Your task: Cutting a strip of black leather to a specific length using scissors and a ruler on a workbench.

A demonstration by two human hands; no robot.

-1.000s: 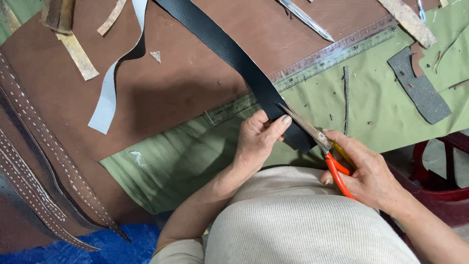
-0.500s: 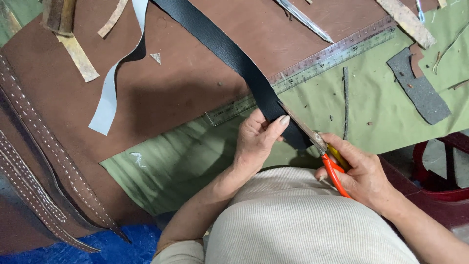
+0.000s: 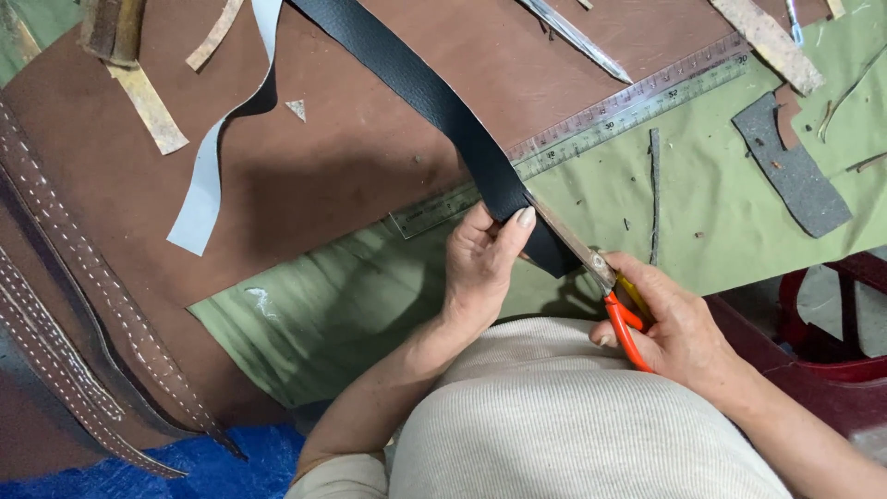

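- My left hand [image 3: 480,263] pinches the near end of a long black leather strap [image 3: 443,111], thumb on top and fingers curled under its edge, closed firmly on it.
- My right hand [image 3: 679,323] is wrapped shut around the orange handles of a pair of steel scissors [image 3: 601,277]; the blades lie along the strap's right edge, tips hidden beneath the leather.
- The strap runs diagonally from the top of the view down to my hands, crossing a brown leather sheet [image 3: 351,157] and a long metal ruler [image 3: 628,106], and ends above the green cutting mat [image 3: 711,212].
- I judge the cutting is only at its start: the blades sit at the strap's near end, and no freshly cut sliver shows beside them. Nearly all the strap's length looks untouched by them.
- Around it lie a pale grey strip [image 3: 208,194], tan scraps [image 3: 148,106], a dark grey offcut [image 3: 790,171] and stitched brown belts [image 3: 83,314] at the left.
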